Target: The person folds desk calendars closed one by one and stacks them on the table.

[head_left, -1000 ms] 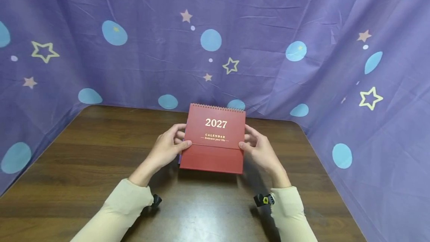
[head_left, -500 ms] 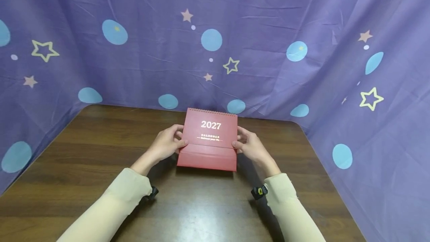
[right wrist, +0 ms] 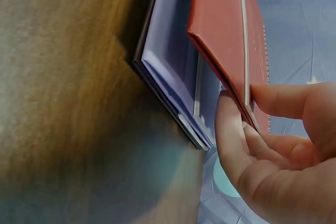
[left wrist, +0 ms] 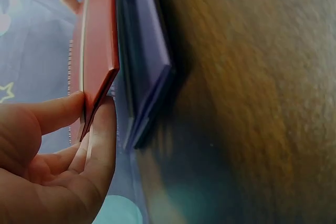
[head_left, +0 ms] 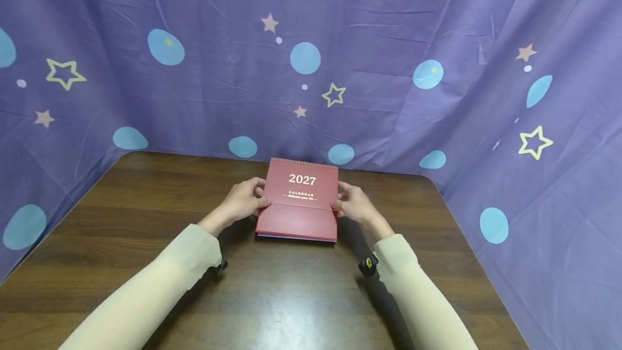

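Observation:
A red spiral-bound desk calendar [head_left: 301, 190], marked 2027, is held level-ish between both hands near the back of the table. My left hand [head_left: 239, 201] pinches its left edge, thumb on the cover and fingers underneath. At the opposite edge my right hand [head_left: 360, 207] grips it the same way. Under it lies a purple calendar-like item [right wrist: 165, 51], its edge [head_left: 296, 237] peeking out below the red front edge. Both wrist views show a gap between the red calendar [left wrist: 100, 40] and the purple item [left wrist: 149, 51]. A darker layer lies beneath the purple one.
The brown wooden table [head_left: 146, 263] spreads around the arms. Close behind the calendar hangs a purple curtain [head_left: 218, 69] with stars and blue dots; it also closes off both sides. Small black devices [head_left: 368, 264] sit at the wrists.
Both hands have carried the red calendar away from me and a little left, and it appears smaller. The purple edge, earlier seen at its left, now shows under its front edge.

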A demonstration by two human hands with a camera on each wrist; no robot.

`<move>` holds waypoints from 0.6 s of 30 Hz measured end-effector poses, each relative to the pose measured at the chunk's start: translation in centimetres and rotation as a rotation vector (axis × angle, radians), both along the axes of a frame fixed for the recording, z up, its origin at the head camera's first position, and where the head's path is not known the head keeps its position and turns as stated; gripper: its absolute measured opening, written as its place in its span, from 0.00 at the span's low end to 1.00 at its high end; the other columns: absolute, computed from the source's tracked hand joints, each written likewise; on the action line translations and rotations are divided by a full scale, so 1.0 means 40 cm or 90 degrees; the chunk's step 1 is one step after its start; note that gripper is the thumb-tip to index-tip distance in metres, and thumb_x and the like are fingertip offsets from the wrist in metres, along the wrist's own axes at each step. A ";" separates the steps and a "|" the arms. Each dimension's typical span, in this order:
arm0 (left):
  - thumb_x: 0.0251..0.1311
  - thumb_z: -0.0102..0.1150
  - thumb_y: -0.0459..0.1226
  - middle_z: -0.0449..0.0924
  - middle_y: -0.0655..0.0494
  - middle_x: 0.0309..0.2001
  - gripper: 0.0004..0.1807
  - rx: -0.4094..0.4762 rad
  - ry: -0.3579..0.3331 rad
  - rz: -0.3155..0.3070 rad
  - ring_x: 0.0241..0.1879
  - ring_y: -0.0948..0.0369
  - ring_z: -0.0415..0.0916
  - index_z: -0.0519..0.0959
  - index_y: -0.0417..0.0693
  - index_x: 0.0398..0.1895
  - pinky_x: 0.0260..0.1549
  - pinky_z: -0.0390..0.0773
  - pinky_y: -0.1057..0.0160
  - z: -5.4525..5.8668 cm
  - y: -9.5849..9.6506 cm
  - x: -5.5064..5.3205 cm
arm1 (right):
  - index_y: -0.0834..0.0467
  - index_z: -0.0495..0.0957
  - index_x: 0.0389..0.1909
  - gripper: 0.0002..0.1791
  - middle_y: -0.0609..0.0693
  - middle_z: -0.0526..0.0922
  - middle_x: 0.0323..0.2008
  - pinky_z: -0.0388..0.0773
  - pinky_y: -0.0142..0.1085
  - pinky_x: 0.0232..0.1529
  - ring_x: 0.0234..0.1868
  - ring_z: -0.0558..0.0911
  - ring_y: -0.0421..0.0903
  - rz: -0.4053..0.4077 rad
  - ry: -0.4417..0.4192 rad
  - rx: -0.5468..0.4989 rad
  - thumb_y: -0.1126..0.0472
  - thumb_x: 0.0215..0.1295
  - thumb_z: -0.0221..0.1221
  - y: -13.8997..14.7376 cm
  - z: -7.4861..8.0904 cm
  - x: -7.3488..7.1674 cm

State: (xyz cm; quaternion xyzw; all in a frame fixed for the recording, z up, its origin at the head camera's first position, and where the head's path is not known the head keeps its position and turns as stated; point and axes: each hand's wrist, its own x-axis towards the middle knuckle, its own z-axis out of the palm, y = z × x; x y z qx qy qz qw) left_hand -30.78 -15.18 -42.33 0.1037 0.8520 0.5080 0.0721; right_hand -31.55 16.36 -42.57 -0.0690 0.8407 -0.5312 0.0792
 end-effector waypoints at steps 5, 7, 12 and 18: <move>0.71 0.64 0.30 0.82 0.34 0.50 0.29 -0.009 -0.015 0.007 0.31 0.54 0.88 0.68 0.28 0.71 0.35 0.91 0.52 -0.018 -0.005 -0.016 | 0.68 0.63 0.79 0.38 0.67 0.86 0.49 0.90 0.43 0.41 0.37 0.86 0.45 0.001 0.012 0.040 0.72 0.69 0.61 -0.010 -0.006 -0.016; 0.71 0.64 0.30 0.82 0.34 0.50 0.29 -0.009 -0.019 0.006 0.32 0.56 0.88 0.69 0.28 0.71 0.35 0.91 0.54 -0.024 -0.004 -0.020 | 0.68 0.64 0.78 0.38 0.66 0.87 0.48 0.90 0.41 0.39 0.36 0.86 0.45 -0.003 0.014 0.051 0.72 0.68 0.62 -0.012 -0.009 -0.020; 0.70 0.65 0.30 0.82 0.36 0.48 0.29 -0.022 -0.011 0.002 0.33 0.56 0.86 0.70 0.28 0.71 0.34 0.90 0.56 -0.031 -0.001 -0.030 | 0.68 0.65 0.77 0.38 0.66 0.87 0.48 0.89 0.39 0.37 0.33 0.86 0.44 -0.019 0.017 0.071 0.72 0.66 0.62 -0.012 -0.017 -0.023; 0.70 0.66 0.30 0.80 0.38 0.47 0.30 -0.043 -0.012 0.000 0.37 0.53 0.85 0.70 0.26 0.71 0.34 0.90 0.58 -0.039 0.004 -0.033 | 0.67 0.69 0.75 0.36 0.66 0.88 0.49 0.90 0.39 0.37 0.34 0.88 0.46 -0.031 0.022 0.090 0.72 0.64 0.63 -0.015 -0.026 -0.024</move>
